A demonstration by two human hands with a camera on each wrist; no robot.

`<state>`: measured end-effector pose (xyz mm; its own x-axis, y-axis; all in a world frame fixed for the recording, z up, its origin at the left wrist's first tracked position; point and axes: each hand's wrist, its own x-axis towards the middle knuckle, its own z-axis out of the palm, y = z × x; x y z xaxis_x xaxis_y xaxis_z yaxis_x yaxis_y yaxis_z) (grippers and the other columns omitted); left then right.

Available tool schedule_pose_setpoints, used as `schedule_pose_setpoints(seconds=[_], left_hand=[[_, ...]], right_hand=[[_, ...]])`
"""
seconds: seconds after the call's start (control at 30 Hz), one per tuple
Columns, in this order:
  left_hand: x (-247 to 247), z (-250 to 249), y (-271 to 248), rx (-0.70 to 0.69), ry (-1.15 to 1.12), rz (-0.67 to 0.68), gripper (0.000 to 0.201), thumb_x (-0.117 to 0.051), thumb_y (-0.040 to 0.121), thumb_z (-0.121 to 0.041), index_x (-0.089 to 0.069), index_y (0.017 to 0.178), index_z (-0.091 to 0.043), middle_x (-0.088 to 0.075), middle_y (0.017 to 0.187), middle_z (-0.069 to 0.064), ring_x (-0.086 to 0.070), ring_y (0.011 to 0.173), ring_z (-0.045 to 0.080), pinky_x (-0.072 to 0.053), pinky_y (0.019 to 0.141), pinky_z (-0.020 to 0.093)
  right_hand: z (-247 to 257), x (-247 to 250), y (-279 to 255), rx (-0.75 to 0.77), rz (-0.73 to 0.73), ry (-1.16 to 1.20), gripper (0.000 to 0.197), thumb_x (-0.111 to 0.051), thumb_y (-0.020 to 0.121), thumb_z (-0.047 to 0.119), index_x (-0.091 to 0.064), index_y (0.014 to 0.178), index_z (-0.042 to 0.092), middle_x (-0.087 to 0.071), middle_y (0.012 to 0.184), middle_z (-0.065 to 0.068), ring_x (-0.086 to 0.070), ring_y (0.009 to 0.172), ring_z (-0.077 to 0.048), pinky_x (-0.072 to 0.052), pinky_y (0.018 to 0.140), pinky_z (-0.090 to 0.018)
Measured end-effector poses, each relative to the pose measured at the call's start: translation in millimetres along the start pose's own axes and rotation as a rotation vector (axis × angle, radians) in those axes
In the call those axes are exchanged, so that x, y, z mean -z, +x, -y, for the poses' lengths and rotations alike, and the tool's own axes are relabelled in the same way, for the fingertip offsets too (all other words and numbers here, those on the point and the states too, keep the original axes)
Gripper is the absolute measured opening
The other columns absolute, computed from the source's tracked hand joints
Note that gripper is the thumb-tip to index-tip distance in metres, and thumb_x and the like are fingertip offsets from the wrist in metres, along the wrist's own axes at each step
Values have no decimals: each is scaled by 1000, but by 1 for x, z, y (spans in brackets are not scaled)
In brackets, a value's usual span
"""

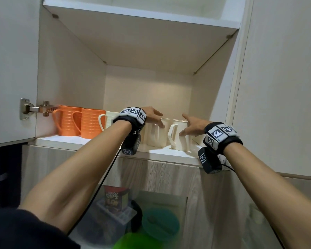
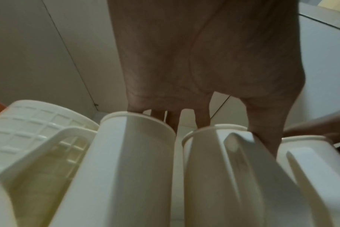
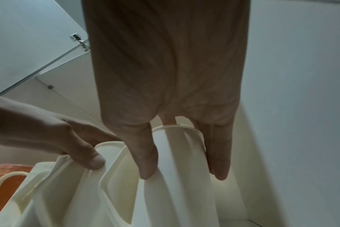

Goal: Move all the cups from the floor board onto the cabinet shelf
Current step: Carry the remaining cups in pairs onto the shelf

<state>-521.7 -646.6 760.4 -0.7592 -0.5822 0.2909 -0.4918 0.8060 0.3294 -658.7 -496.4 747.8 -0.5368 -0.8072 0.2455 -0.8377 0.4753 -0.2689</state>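
While both hands reach into the cabinet, two plain cream plastic cups w/ handles are seen upright on the white cabinet shelf (image 1: 169, 153), side by side at its right end. The right-hand cream cup (image 1: 182, 136) is touched by the right hand (image 1: 193, 127), thumb and fingers straight down either side of its wall. The left-hand cream cup (image 1: 157, 134) is touched at rim and side by the left hand (image 1: 152, 115), fingers spread, not curled. Further left a ribbed cream cup (image 1: 109, 121) and two ribbed orange cups (image 1: 79, 121) are lined up.
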Motion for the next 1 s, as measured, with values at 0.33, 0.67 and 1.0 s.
schedule_pose_setpoints(seconds=[0.33, 0.67, 1.0], left_hand=[[4, 23, -2, 86, 265, -137, 79, -78, 62, -58, -61, 121, -9, -67, 118, 8, -63, 107, 29, -51, 89, 37], [1, 34, -20, 111, 315, -271, 67, -71, 72, -58, -60, 126, -20, -62, 129, 1, -55, 122, 27, -27, 110, 49], [36, 28, -86, 145, 314, -424, 65, -69, 76, -54, -54, 133, -28, -55, 138, 1, -47, 131, 25, -26, 112, 52]], right_hand=[[12, -13, 24, 60, -41, -205, 82, -66, 82, 46, -17, 149, 47, -38, 152, -9, -40, 135, -30, -38, 109, -47], [19, -10, 17, 49, -102, -314, 90, -64, 79, 60, -19, 151, 33, -44, 147, -13, -45, 132, -34, -41, 105, -47], [64, 1, -7, 393, -253, -122, 85, -65, 81, 56, -27, 150, 22, -38, 153, -4, -39, 138, -27, -36, 110, -42]])
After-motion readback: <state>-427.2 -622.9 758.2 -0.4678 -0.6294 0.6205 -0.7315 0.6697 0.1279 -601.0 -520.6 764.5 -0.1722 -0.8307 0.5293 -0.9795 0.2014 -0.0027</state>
